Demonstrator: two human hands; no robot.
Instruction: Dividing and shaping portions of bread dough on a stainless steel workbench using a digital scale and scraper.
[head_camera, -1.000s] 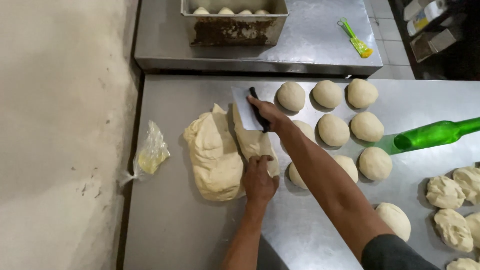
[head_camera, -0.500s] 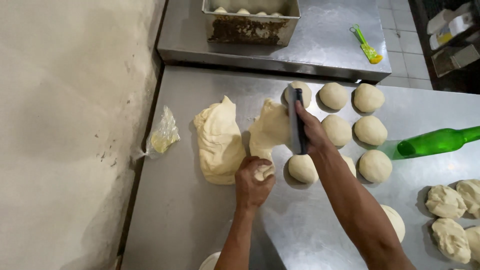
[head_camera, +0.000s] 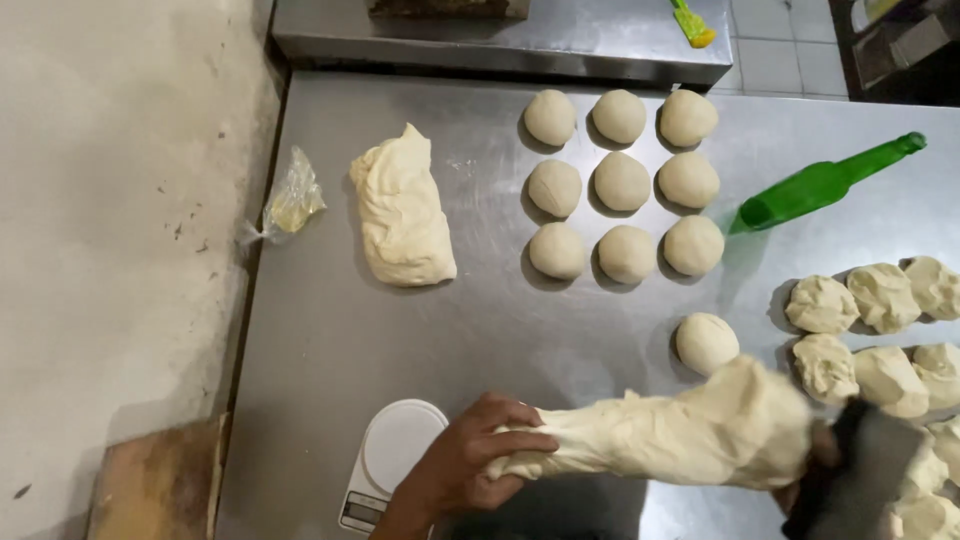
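Pale dough strip (head_camera: 670, 440) stretched between both hands: left hand (head_camera: 465, 465) clenched on its near end, right hand (head_camera: 815, 465) gripping far end w/ dark-handled scraper (head_camera: 860, 470). White scale (head_camera: 390, 460) touches left hand's outer side. Beyond strip: dough block (head_camera: 400, 210), round balls (head_camera: 620, 185), green bottle (head_camera: 825, 185).

Cream dough strip (head_camera: 660, 435), green bottle (head_camera: 825, 185), white scale (head_camera: 390, 460), grey steel table (head_camera: 480, 340)

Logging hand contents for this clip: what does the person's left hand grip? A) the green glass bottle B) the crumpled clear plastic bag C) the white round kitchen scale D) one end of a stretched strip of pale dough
D: the left hand closes around the narrow end of the stretched strip of pale dough, which is held up above the steel table.
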